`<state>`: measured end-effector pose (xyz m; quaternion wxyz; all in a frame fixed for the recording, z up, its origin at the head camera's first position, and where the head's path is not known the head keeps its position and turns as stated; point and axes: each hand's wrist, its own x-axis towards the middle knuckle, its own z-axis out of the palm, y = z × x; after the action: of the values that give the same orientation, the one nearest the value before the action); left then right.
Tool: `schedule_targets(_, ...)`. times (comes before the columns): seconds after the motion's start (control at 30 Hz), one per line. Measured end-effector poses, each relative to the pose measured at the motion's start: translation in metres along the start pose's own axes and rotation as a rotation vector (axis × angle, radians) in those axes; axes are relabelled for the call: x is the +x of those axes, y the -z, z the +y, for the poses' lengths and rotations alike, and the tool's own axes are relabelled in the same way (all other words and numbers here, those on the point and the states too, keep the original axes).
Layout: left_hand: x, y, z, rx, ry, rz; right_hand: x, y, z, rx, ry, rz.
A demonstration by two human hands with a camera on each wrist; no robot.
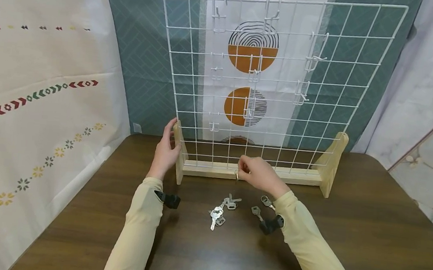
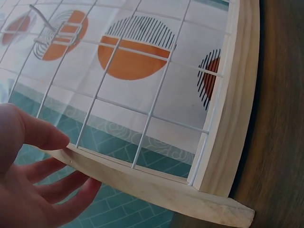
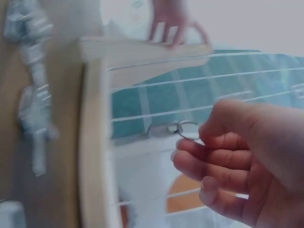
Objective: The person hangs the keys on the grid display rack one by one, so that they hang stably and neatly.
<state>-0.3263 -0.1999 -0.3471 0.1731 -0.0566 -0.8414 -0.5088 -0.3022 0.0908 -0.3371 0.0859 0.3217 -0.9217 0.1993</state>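
Note:
My right hand (image 1: 260,174) pinches a metal key ring (image 3: 188,130) between thumb and fingertips, in front of the grid's lower middle. From the ring hangs a key (image 3: 159,129), blurred in the right wrist view. My left hand (image 1: 164,154) grips the wooden side support (image 2: 128,179) of the stand, thumb on one face and fingers round the other. A white wire grid (image 1: 299,136) stands upright in this stand, with several white hooks (image 1: 213,127) hung on it. A cluster of keys (image 1: 217,214) lies on the table below.
Two more keys (image 1: 256,212) lie on the brown wooden table (image 1: 195,260), beside my right wrist; another key (image 1: 267,201) is close to the sleeve. The right wooden support (image 1: 331,164) holds the grid's other end. Patterned cloth (image 1: 148,70) hangs behind.

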Motion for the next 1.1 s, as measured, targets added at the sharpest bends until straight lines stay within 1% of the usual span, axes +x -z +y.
schedule_targets(0.13,-0.002,-0.001,-0.001,-0.001,0.011,-0.013,0.003,0.018,-0.008,0.005,0.022,0.083)
schedule_targets(0.23,-0.003,-0.001,-0.002,0.004,0.018,-0.019,0.007,0.034,-0.014,-0.021,0.038,0.112)
schedule_targets(0.33,-0.004,-0.001,-0.002,0.015,0.019,-0.027,0.013,0.050,-0.022,-0.050,0.062,0.080)
schedule_targets(0.47,-0.005,0.001,-0.001,0.032,0.031,-0.044,0.021,0.068,-0.034,-0.112,0.121,-0.016)
schedule_targets(0.57,-0.005,0.003,0.000,0.037,0.038,-0.059,0.027,0.082,-0.043,-0.197,0.159,-0.074)
schedule_targets(0.67,-0.004,0.005,0.000,0.037,0.034,-0.074,0.030,0.101,-0.054,-0.269,0.187,-0.093)
schedule_targets(0.73,-0.005,0.006,0.000,0.038,0.040,-0.080,0.033,0.113,-0.060,-0.320,0.209,-0.092)
schedule_targets(0.83,-0.004,0.007,-0.001,0.042,0.044,-0.084,0.036,0.133,-0.070,-0.367,0.234,-0.088)
schedule_targets(0.87,-0.004,0.008,-0.001,0.044,0.042,-0.083,0.038,0.139,-0.072,-0.389,0.237,-0.084)
schedule_targets(0.97,-0.001,0.009,-0.001,0.044,0.024,-0.076,0.043,0.157,-0.080,-0.443,0.212,-0.084)
schedule_targets(1.1,0.002,0.009,0.001,0.044,0.006,-0.074,0.051,0.182,-0.090,-0.461,0.167,-0.094)
